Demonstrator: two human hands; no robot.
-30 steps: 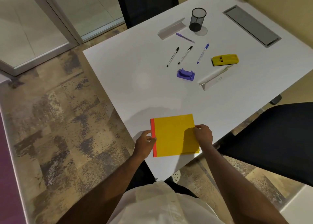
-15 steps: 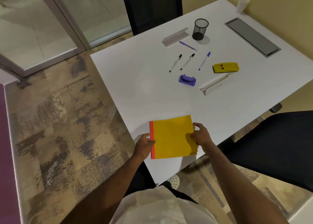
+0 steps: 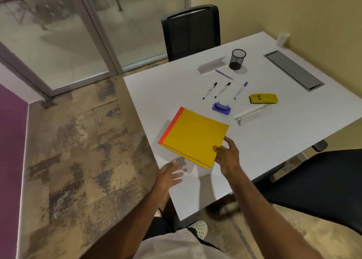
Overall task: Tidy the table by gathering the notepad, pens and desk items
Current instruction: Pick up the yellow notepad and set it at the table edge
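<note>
Head view: mesh pen cup [image 3: 237, 59] upright, pens [image 3: 222, 90] lying beside it.

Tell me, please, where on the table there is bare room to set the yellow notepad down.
The near part of the table, by the left hand, is bare, as is the strip from the purple holder to the table's left edge. It is crowded around the pens, yellow stapler and mesh cup.

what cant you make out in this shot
Head view only:
- Mesh pen cup: contents too dark to tell.
- Lettering on the folded white stand: too small.
- Right hand: fingers beneath the yellow notepad, hidden by it.
- White cup: inside not visible.
</note>
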